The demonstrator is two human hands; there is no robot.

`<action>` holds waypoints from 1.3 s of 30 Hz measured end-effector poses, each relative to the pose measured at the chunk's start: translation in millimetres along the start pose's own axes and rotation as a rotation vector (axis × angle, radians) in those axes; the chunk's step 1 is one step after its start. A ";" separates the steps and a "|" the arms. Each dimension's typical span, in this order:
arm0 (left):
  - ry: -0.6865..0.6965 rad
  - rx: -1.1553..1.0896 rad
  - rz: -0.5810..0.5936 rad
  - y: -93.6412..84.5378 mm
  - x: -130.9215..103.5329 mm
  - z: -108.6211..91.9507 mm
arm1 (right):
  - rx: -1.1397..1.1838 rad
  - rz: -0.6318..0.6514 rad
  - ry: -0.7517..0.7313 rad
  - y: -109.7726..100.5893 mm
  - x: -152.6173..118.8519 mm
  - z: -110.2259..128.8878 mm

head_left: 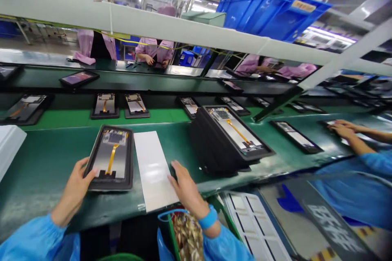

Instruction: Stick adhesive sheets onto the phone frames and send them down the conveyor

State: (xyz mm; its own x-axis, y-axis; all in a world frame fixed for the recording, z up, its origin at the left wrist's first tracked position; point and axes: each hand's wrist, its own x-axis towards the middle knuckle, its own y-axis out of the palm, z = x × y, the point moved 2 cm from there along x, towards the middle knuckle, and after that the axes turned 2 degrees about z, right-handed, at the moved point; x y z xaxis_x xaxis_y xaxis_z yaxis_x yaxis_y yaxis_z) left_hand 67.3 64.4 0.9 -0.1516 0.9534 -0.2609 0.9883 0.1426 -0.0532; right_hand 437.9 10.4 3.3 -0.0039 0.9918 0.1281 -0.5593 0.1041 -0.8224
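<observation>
My left hand point(76, 181) grips the left edge of an opened tablet point(118, 159) in a black foam tray, thumb on top and fingers at the side. An orange ribbon cable point(112, 159) runs down the tablet's silver inside. Beside it lies a blank white rectangular sheet point(154, 171), flat on the green bench. At that sheet's right edge is my right hand point(188, 189), thumb and forefinger apart, with no object visible between them. Whether the thumb touches the sheet is hard to tell. A blue band circles my right wrist.
A stack of black trays point(214, 146) with an opened tablet on top stands to the right. More tablets sit along the green belt point(70, 119). A blue crate point(260, 14) rests on the overhead beam. A co-worker's hands point(346, 130) work at far right.
</observation>
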 end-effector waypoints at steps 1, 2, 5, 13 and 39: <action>-0.003 0.026 -0.028 -12.6 -11.7 17.4 | -0.038 -0.002 0.024 13.5 -19.6 0.4; 0.029 0.084 -0.046 -21.9 -20.3 30.5 | -0.063 -0.005 0.037 26.0 -36.0 2.2; 0.288 0.459 -0.138 -32.8 -34.7 39.9 | -0.070 -0.007 0.014 45.7 -63.6 13.2; 1.014 0.993 0.473 87.9 -70.4 3.8 | -0.003 -0.004 0.038 11.9 -32.9 5.4; 1.013 1.167 0.643 141.9 -62.4 24.3 | 0.198 -0.282 -0.054 -16.5 -39.1 45.9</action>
State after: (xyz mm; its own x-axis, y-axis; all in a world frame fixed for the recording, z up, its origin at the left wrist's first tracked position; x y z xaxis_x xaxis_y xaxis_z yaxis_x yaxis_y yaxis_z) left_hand 216.6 18.8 -13.8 0.7760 0.6156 0.1376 0.2722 -0.1300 -0.9534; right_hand 409.2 -33.5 37.3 0.1326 0.9199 0.3690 -0.6943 0.3519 -0.6278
